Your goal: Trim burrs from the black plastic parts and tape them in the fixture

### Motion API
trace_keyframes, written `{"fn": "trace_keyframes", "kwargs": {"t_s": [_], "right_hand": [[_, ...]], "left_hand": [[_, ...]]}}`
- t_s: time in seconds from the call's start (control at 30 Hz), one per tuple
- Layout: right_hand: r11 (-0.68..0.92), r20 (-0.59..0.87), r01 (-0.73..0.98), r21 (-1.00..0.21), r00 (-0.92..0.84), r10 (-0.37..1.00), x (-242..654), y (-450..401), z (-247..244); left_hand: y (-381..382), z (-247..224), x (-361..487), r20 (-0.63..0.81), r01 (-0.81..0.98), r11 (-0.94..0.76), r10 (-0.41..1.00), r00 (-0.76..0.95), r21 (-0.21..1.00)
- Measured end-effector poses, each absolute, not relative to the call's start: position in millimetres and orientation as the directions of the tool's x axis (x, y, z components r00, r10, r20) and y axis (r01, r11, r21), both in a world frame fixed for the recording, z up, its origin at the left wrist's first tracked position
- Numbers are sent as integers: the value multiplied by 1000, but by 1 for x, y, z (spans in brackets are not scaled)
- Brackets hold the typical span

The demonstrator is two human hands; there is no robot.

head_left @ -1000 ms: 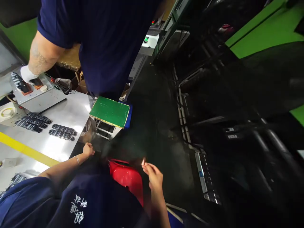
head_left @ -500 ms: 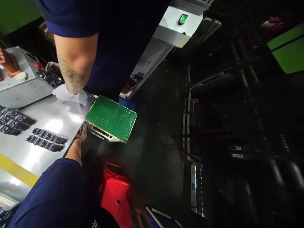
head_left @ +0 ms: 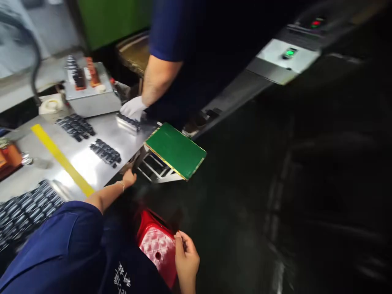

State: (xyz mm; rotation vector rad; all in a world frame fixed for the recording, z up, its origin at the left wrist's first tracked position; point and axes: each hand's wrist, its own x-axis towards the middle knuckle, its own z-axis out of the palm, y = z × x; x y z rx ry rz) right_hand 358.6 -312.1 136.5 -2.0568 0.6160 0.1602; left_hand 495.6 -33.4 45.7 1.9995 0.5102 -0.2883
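My left hand (head_left: pixel 130 178) is closed in a loose fist beside the metal table's front edge, a band on its wrist; I cannot make out what, if anything, is in it. Low on the right, my right hand (head_left: pixel 187 257) pinches the edge of a red plastic stool (head_left: pixel 156 245), which has a quilted-looking seat with a round hole. On the metal table (head_left: pixel 82 159) lie rows of dark ribbed parts (head_left: pixel 105 153). A green-topped step stool (head_left: pixel 176 149) stands beyond my left hand.
A co-worker's white-gloved hand (head_left: pixel 134 107) rests on another ribbed part (head_left: pixel 128 123). A grey fixture box (head_left: pixel 93 104), a yellow tape strip (head_left: pixel 63 159) and more dark parts (head_left: pixel 30 212) are on the left. A panel with a green button (head_left: pixel 289 53) is at upper right.
The view has swung left, showing more of the table. My left hand has come out from beside the table edge, and my right hand now shows clearly at the red stool.
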Motion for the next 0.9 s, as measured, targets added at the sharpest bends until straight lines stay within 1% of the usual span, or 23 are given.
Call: {"fn": "trace_keyframes", "kwargs": {"t_s": [0.1,0.2,0.27,0.33,0.4,0.47,0.57,0.67,0.77,0.9], "right_hand": [[-401,-370,-398,-825,917,-149,375,-275,134],[-388,-372,-304,-870,922,111,390,-227,133],[-377,-334,-215,-901,898,286,396,-188,137],[-360,-278,-118,-925,858,432,396,-148,145],[-356,-214,-5,-934,809,548,392,-107,157],[-347,-134,126,-929,761,635,385,-68,171],[-285,28,326,-901,701,712,374,-12,188],[-226,181,464,-857,680,710,366,40,198],[-226,260,544,-808,674,692,360,88,204],[-199,370,679,-707,594,714,346,141,220]], "left_hand": [[-27,58,408,-489,559,-380,271,829,737],[-8,73,322,-504,594,-320,323,801,738],[16,84,270,-486,603,-280,388,783,747],[47,95,224,-454,609,-252,472,756,752],[83,107,185,-412,615,-239,558,720,751],[121,118,157,-363,618,-247,628,689,746],[187,134,132,-274,614,-308,690,670,727],[271,148,132,-185,619,-416,712,677,666],[369,160,158,-130,635,-530,701,701,562],[488,166,227,-125,630,-651,647,752,423]]}}
